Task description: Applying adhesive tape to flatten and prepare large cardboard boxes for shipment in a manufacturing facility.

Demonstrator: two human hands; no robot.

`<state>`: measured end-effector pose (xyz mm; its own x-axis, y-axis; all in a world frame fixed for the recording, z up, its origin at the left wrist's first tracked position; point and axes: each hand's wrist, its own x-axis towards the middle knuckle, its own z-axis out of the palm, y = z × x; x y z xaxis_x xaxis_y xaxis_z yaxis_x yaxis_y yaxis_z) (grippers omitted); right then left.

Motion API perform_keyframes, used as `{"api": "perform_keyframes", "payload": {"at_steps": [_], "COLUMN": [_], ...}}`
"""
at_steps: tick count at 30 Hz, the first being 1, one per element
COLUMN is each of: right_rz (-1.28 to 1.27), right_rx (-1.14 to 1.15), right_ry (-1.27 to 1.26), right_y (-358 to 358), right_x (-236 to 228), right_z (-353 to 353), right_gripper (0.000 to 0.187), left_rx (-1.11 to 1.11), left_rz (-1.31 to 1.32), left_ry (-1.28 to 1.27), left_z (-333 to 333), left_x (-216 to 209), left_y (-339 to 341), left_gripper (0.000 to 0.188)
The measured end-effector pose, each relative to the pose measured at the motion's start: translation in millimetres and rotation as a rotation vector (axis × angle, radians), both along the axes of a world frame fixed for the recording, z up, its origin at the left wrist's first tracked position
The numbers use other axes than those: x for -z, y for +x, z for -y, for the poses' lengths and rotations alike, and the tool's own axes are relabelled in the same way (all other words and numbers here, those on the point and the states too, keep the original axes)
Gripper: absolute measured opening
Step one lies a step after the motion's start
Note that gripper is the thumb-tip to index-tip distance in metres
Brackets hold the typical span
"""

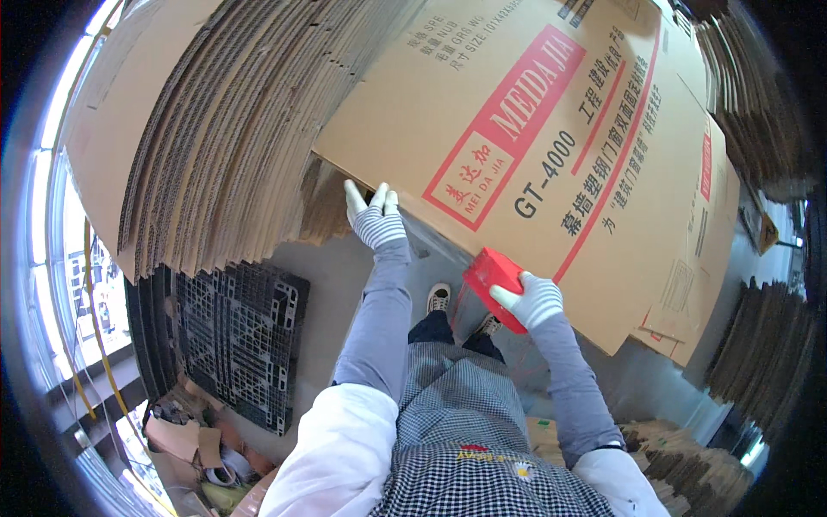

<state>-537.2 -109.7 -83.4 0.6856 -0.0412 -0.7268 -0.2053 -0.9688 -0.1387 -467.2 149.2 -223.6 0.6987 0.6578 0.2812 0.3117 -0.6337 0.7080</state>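
Note:
A large flat cardboard carton (396, 138) with red and black print lies before me, tilted, its near edge running from upper left to lower right. My left hand (376, 218), in a white glove with grey stripes, is at the left part of that edge. Its fingers are stretched out and apart, with the tips at the cardboard. My right hand (536, 302), gloved the same way, is closed around a red rectangular block (496, 284). The block is against the carton's near edge; its exact kind does not show.
A thick stack of folded cardboard (233, 138) stands at the left. Below it are black plastic pallets (237, 336) and a pile of scraps and an opened box (185, 439). More cardboard stacks (762, 345) stand at the right. My shoe (438, 297) is on the grey floor.

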Motion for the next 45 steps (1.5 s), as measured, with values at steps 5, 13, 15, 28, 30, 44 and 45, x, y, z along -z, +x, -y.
{"api": "perform_keyframes", "payload": {"at_steps": [5,13,15,28,30,44,45], "right_rz": [-0.036,0.087,-0.127,-0.469,-0.534,0.729,0.683], "right_rx": [0.02,0.117,0.207,-0.251,-0.095,0.177,0.179], "right_ry": [-0.005,0.034,-0.245,-0.526,-0.575,-0.194,-0.17], "right_y": [4.9,-97.5,-125.2,-66.9,-49.5,-65.3,-66.4], "right_x": [-3.5,-25.0,-9.9,-33.1,-61.3,89.4,85.6], "right_z": [-3.5,128.2,186.5,195.8,189.3,210.3,209.5], "right_gripper": [0.075,0.068,0.073,0.059,0.058,0.072,0.073], "left_rx": [-0.006,-0.251,-0.315,-0.419,-0.43,-0.096,-0.202], "left_rz": [0.161,-0.259,-0.301,-0.192,-0.33,-0.353,-0.35], "left_ry": [-0.735,-0.763,-0.726,-0.941,-0.836,0.223,0.189], "left_z": [38.8,-9.8,-12.3,10.9,-5.0,119.9,101.9], "left_x": [14.8,51.3,63.8,35.3,46.5,4.0,0.2], "left_y": [4.4,14.5,14.2,11.6,14.5,7.1,24.0], "left_gripper": [0.06,0.057,0.055,0.056,0.063,0.074,0.073]}}
